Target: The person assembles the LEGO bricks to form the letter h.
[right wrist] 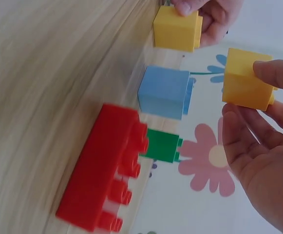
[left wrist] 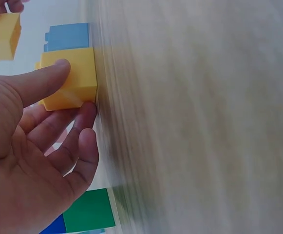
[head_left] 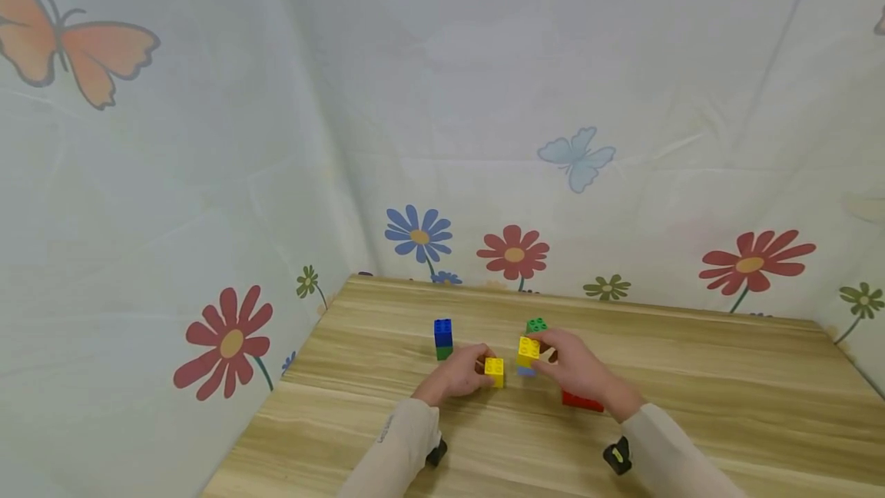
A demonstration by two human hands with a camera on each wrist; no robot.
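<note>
My left hand (head_left: 465, 372) pinches a yellow brick (left wrist: 73, 83) between thumb and fingers, low at the tabletop. In my right hand (head_left: 577, 366) a second yellow brick (right wrist: 246, 80) is pinched, raised above a light blue brick (right wrist: 164, 92). A gap shows between these two in the right wrist view. The light blue brick stands on the table, just right of the left hand's brick. Close to the right hand lies a long red brick (right wrist: 100, 168), and behind it a green brick (right wrist: 161, 145), partly hidden by that hand in the head view.
A dark blue brick (head_left: 443, 331) sits on top of a green brick (head_left: 444, 353), left of the hands. The wooden table (head_left: 691, 375) reaches back to a white curtain (head_left: 442, 98) printed with flowers and butterflies.
</note>
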